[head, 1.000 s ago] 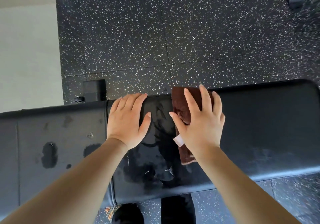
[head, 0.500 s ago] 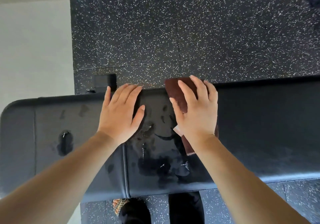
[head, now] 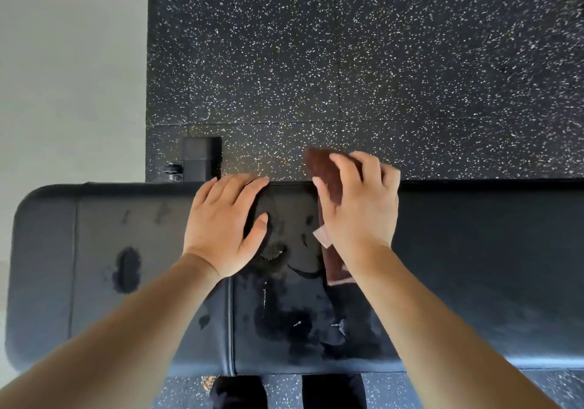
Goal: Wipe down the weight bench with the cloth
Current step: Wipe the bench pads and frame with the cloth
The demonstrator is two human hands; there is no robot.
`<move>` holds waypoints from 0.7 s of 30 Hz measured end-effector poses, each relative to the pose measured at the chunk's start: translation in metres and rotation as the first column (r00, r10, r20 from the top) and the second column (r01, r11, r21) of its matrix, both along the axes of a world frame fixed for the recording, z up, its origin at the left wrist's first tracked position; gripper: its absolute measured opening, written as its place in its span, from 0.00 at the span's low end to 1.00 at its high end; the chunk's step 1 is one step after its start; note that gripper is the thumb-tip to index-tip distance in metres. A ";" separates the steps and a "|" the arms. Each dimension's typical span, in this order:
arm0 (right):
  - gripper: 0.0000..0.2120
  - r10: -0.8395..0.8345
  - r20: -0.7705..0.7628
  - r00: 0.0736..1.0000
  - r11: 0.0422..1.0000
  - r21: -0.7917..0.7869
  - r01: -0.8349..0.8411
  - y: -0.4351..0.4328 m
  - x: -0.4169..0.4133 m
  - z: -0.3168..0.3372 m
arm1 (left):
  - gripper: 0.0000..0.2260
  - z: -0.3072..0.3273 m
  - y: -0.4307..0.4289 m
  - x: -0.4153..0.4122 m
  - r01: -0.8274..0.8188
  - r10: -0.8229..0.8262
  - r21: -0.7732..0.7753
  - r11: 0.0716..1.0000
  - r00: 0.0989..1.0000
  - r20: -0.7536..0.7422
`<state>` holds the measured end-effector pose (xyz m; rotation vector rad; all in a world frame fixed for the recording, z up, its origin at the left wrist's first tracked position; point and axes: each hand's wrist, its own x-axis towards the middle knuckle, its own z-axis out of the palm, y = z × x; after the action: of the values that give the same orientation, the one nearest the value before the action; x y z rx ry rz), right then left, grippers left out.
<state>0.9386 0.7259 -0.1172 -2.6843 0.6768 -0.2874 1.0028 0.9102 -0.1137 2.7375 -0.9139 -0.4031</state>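
Observation:
The black padded weight bench (head: 474, 266) runs left to right across the view, with dark wet patches near its middle. A folded brown cloth (head: 325, 171) lies across the pad and sticks out past the far edge. My right hand (head: 357, 206) presses down on the cloth, and its blurred fingers reach past that edge. A white tag on the cloth shows beside the thumb. My left hand (head: 224, 225) rests flat on the pad just left of the cloth, fingers straight and tips at the far edge.
Speckled black rubber flooring (head: 347, 61) lies beyond the bench. A black bench foot (head: 199, 159) stands on it at the far left. Pale floor (head: 69, 92) borders the rubber on the left. My dark trouser legs and a patterned shoe (head: 208, 383) show below the near edge.
My right hand has pushed the cloth away from me until it overhangs the far edge. The left hand stays flat on the pad. The view has shifted, showing the bench's left end.

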 end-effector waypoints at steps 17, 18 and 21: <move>0.20 -0.061 0.047 0.997 0.994 -0.086 0.064 0.047 -0.068 0.002 | 0.24 -0.003 0.028 -0.005 0.103 -0.103 -0.020 0.994 0.995 0.009; 0.20 -0.070 0.069 0.995 0.995 -0.060 0.074 0.049 -0.064 0.003 | 0.24 -0.002 0.038 -0.008 0.114 -0.114 -0.021 0.993 0.993 0.015; 0.19 -0.057 0.108 0.993 0.998 -0.035 0.061 0.052 -0.035 0.003 | 0.23 -0.005 0.063 -0.020 0.122 -0.120 -0.040 0.992 0.992 0.048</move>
<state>0.9039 0.7776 -0.1143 -2.6658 0.7252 -0.4606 0.9829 0.9737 -0.1191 2.6714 -1.0908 -0.3398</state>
